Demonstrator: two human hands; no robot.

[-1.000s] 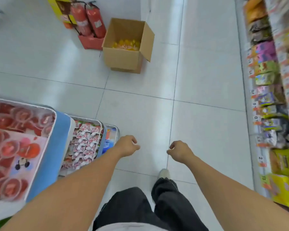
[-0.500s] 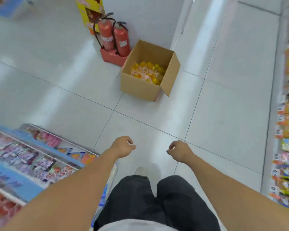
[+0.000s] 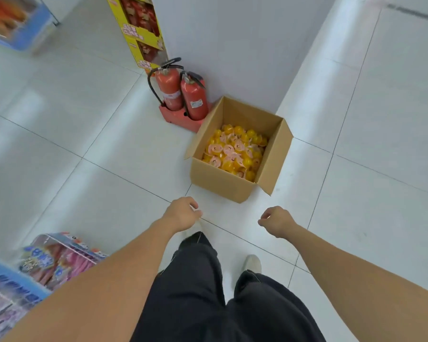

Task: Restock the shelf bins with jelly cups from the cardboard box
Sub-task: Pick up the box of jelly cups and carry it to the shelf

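Hanging loosely curled, fingers of left hand [image 3: 182, 213] and right hand [image 3: 277, 221] hold nothing. One open cardboard box [image 3: 223, 182] on floor just ahead, many yellow jelly cups [image 3: 235, 153] inside. Two red fire extinguishers [image 3: 183, 93] beside it.

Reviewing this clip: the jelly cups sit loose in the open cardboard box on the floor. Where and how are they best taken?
Probably from straight above: the cardboard box stands open-topped with tall walls, so scoop the top layer of jelly cups with curled fingers. Both the left hand and the right hand hold nothing.
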